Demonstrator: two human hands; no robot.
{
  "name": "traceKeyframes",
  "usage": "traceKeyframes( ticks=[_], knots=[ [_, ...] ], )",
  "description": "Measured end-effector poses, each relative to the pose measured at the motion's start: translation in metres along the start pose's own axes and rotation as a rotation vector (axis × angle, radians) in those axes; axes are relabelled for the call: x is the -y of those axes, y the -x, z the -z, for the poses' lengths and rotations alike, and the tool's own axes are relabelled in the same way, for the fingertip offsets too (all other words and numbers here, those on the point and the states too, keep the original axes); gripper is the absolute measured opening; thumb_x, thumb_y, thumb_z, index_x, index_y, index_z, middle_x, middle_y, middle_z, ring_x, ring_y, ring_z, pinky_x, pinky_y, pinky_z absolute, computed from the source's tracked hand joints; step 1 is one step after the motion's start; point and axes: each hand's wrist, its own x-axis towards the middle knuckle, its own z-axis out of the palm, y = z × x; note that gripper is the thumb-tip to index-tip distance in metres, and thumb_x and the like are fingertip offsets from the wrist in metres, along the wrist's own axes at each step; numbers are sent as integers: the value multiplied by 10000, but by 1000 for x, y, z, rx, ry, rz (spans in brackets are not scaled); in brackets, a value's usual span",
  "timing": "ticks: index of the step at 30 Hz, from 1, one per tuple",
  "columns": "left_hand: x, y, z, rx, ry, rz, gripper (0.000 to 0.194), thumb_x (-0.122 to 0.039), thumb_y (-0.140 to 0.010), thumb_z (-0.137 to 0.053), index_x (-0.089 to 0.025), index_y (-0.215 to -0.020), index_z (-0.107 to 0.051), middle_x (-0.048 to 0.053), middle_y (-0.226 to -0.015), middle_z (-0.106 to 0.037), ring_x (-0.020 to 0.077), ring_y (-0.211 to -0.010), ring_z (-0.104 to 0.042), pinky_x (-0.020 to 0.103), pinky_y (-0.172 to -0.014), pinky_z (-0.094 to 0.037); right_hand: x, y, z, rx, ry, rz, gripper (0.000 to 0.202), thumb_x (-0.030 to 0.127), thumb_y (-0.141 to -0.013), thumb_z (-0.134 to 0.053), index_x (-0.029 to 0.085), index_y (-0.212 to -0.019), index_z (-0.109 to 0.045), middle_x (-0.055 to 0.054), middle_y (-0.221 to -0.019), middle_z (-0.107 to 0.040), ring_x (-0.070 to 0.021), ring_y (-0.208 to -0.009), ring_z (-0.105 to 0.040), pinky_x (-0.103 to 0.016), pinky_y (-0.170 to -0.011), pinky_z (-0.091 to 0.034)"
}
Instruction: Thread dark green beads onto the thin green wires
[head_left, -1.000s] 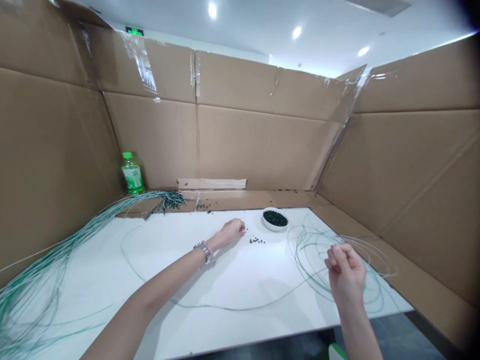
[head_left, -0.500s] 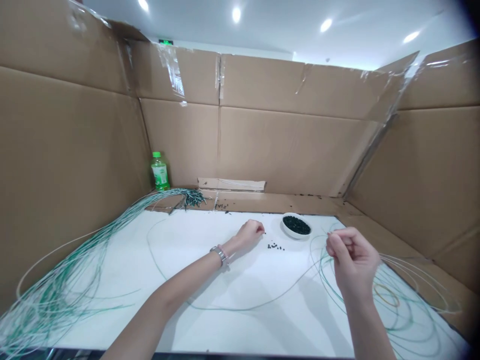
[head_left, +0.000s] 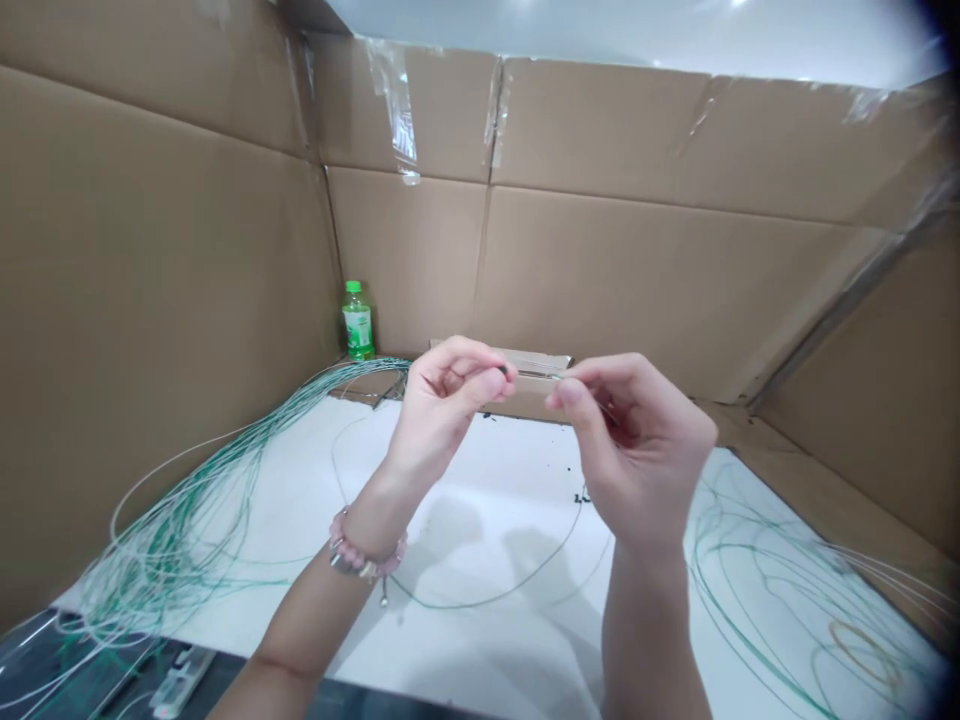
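Note:
My left hand [head_left: 450, 405], with a beaded bracelet at the wrist, is raised above the white board [head_left: 480, 640] and pinches a small black piece [head_left: 503, 370] between thumb and forefinger. Just right of it, my right hand [head_left: 637, 440] is closed on a thin green wire [head_left: 557, 377], whose tip points at the left fingertips. A small gap shows between the two hands. Part of a thin green strand [head_left: 480, 606] curves over the board below them. A few black pieces [head_left: 581, 498] lie by the right wrist; the white bowl is out of sight.
A bundle of green and white wires [head_left: 172, 530] spreads over the left side. Looped wires [head_left: 780, 590] and a yellow ring [head_left: 862, 650] lie at the right. A green-capped bottle [head_left: 358, 325] stands at the back left. Cardboard walls [head_left: 637, 270] surround the board.
My left hand has lifted from the board with a black piece and come close to my right hand, which has moved left and up. The view has shifted, and the bowl is no longer seen.

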Motion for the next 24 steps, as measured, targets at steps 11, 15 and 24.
traceKeyframes(
  ticks=[11,15,24],
  knots=[
    [11,1,-1,228,260,239,18,-179,-768,-685,-196,-768,-678,-30,-823,-644,49,-756,-600,147,-725,-497,7,6,-9,-42,-16,77,193,7,-769,-565,186,-829,-603,-28,-862,-661,-168,-821,-634,-274,-572,-531],
    [9,1,-2,229,247,239,20,-185,-759,-693,-201,-757,-681,-28,-821,-638,64,-739,-599,176,-718,-500,9,7,-5,30,-19,77,232,-21,-743,-575,183,-851,-609,-37,-889,-666,-184,-863,-640,-290,-626,-563],
    [8,-1,-2,199,138,160,40,-181,-719,-727,-194,-722,-689,-30,-731,-628,70,-747,-605,171,-727,-508,9,6,-7,13,44,141,214,-14,-751,-572,182,-824,-616,-34,-861,-667,-167,-812,-652,-274,-614,-567]
  ],
)
